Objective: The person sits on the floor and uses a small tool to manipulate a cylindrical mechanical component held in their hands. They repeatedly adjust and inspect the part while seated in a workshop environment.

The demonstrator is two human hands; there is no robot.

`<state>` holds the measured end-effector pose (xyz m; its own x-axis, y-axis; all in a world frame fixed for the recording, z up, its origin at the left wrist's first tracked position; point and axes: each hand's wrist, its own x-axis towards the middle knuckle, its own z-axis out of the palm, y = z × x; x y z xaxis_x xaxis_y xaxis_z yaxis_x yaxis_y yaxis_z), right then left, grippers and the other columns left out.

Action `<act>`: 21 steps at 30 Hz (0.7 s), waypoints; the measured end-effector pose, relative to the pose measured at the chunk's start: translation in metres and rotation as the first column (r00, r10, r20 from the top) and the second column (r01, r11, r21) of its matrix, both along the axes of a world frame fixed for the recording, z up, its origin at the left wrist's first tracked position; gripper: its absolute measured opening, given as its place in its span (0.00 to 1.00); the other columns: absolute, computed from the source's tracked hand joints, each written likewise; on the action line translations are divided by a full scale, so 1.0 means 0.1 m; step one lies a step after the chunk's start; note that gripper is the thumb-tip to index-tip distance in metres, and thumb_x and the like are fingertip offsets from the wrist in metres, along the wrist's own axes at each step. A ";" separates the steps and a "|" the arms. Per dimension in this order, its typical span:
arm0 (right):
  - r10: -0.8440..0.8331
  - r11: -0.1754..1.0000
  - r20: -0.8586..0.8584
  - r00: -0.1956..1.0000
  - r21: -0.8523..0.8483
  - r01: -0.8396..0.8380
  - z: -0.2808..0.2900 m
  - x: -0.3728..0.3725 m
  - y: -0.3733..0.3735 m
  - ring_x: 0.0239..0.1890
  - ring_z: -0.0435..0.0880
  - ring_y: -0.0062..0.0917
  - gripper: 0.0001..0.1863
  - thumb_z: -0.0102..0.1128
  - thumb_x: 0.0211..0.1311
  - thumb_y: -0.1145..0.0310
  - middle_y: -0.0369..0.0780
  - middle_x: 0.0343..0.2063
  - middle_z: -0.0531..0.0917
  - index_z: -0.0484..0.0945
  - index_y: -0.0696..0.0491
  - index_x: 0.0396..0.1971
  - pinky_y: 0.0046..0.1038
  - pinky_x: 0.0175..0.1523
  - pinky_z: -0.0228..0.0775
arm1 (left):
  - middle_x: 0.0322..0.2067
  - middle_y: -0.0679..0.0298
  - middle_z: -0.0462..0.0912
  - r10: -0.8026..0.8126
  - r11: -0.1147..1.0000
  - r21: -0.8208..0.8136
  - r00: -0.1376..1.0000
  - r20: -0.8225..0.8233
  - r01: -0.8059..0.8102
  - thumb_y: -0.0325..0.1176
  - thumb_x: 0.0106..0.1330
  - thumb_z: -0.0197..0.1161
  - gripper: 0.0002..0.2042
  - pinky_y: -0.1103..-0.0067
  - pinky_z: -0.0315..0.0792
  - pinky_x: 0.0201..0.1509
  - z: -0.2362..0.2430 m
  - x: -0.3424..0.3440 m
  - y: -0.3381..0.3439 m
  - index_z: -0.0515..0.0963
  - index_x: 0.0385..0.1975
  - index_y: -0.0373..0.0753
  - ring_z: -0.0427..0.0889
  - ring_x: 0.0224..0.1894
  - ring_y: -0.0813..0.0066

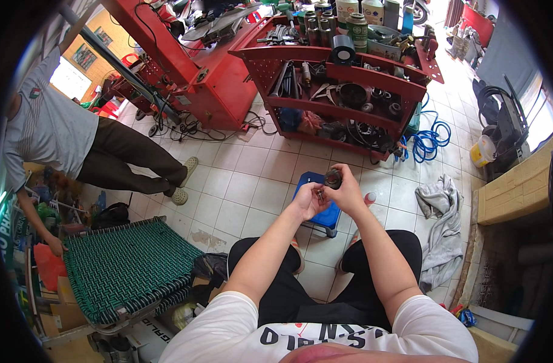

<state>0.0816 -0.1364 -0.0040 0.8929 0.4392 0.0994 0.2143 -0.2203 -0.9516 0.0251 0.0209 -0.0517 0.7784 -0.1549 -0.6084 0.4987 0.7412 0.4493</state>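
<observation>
My right hand (pixel 349 192) is closed round a dark, round metal part (pixel 333 178), its exact kind too small to tell. Close beside it, my left hand (pixel 309 202) is turned partly palm up, its fingers curled on a small metal piece (pixel 320 194). Both hands are held in front of my knees, above a low blue plastic stool (pixel 326 219). A small pale round item (pixel 370 197) shows just past my right wrist; I cannot tell what it is.
A red tool cart (pixel 343 109) full of tools, cans and parts stands ahead. Blue hose (pixel 431 140) lies coiled beside it. A grey cloth (pixel 441 224) is on the tiles at right. At left, a person (pixel 52 121) stands by a green woven folding seat (pixel 128 260).
</observation>
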 end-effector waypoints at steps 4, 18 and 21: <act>0.066 0.997 0.076 0.995 -0.034 -0.063 0.12 -0.09 0.01 0.46 0.85 0.43 0.32 0.69 0.47 0.71 0.50 0.42 0.83 0.69 0.55 0.55 0.35 0.52 0.76 | 0.42 0.63 0.84 0.065 0.996 -0.058 0.998 -0.002 -0.065 0.50 0.77 0.45 0.20 0.69 0.79 0.49 0.26 0.01 -0.12 0.78 0.46 0.42 0.83 0.41 0.69; 0.286 0.958 0.289 0.914 -0.119 -0.263 0.21 -0.32 0.14 0.46 0.84 0.48 0.31 0.67 0.49 0.77 0.47 0.50 0.75 0.68 0.54 0.56 0.38 0.48 0.79 | 0.46 0.60 0.83 0.261 0.957 -0.164 0.955 0.141 -0.238 0.59 0.78 0.39 0.25 0.63 0.78 0.55 0.09 0.00 0.02 0.75 0.51 0.45 0.83 0.49 0.62; 0.263 0.964 0.336 0.904 -0.117 -0.237 0.13 -0.31 0.11 0.44 0.83 0.50 0.32 0.68 0.48 0.78 0.48 0.50 0.75 0.67 0.53 0.56 0.39 0.47 0.79 | 0.47 0.58 0.83 0.235 0.963 -0.156 0.968 0.082 -0.221 0.60 0.78 0.38 0.27 0.61 0.78 0.57 0.13 0.03 -0.03 0.75 0.52 0.44 0.83 0.51 0.60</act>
<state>0.0507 -0.1252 0.0086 0.6677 0.6612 0.3419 0.5841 -0.1807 -0.7914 0.0278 0.0174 -0.0387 0.8582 -0.0470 -0.5111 0.2675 0.8908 0.3673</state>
